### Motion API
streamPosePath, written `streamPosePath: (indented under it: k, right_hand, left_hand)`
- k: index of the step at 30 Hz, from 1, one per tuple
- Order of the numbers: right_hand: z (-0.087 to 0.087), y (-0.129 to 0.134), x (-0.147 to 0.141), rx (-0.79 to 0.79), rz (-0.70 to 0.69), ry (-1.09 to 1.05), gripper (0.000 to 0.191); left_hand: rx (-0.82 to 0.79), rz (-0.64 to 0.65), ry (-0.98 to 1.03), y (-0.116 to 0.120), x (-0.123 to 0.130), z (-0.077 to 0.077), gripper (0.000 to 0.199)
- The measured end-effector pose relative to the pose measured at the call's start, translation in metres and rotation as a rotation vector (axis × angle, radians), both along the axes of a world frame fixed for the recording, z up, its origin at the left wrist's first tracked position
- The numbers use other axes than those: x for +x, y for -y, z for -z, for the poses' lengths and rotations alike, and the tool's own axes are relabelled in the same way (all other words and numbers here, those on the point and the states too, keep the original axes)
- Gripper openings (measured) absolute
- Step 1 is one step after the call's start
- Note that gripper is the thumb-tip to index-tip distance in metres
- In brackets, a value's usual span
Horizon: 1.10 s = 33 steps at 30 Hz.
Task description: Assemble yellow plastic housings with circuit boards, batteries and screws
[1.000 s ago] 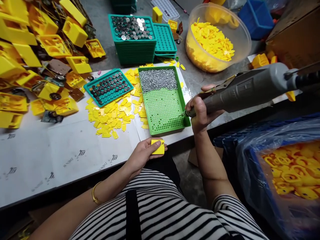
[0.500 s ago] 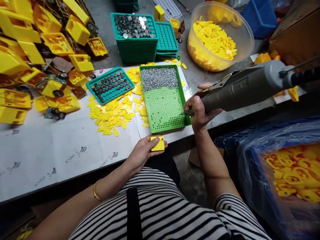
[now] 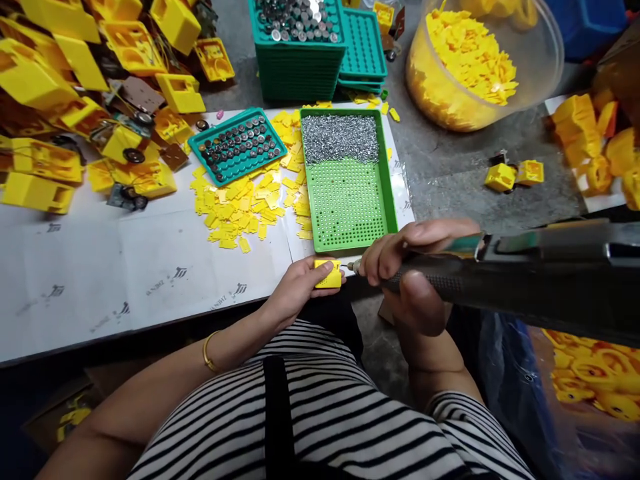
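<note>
My left hand pinches a small yellow plastic box at the table's front edge, the thumb lying across its face. A dark electric screwdriver is wrapped in the fingers of my right hand. Its thin bit points left at the box's right side; whether the tip touches is too small to tell. Just beyond both hands lies a green perforated tray, with a heap of small silver screws in its far part.
Loose yellow plates lie left of the tray, beside a teal tray of round metal parts. Yellow housings pile up at the far left. Stacked teal trays and a clear tub stand behind. Yellow ducks fill a crate at right.
My right hand has brought the screwdriver from the green tray's near right corner down to the yellow box, levelling the tool. My left hand keeps its hold on the box. The view has shifted.
</note>
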State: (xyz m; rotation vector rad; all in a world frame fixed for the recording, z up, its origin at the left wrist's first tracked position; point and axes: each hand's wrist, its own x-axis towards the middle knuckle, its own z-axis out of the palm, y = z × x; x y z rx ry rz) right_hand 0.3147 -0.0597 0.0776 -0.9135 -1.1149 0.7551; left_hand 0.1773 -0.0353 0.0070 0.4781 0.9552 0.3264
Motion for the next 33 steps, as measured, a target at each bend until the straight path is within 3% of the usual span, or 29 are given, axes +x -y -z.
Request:
streamPosePath:
  k: [10, 20, 25, 33]
  right_hand:
    - [0.008, -0.002, -0.002, -0.158, 0.034, 0.121, 0.032]
    - [0.01, -0.005, 0.002, -0.106, -0.022, 0.041, 0.023]
    - [0.011, -0.004, -0.003, -0.162, 0.037, 0.152, 0.026]
    - [0.02, -0.013, 0.0, -0.187, -0.143, 0.223, 0.036]
  left_hand:
    - [0.028, -0.017, 0.01, 0.001, 0.0, 0.001, 0.034]
    - [0.047, 0.006, 0.006, -0.001, 0.001, -0.001, 0.037]
    - [0.066, -0.002, -0.007, 0.001, 0.002, 0.001, 0.035]
    - [0.109, 0.009, -0.033, 0.001, 0.007, -0.001, 0.036]
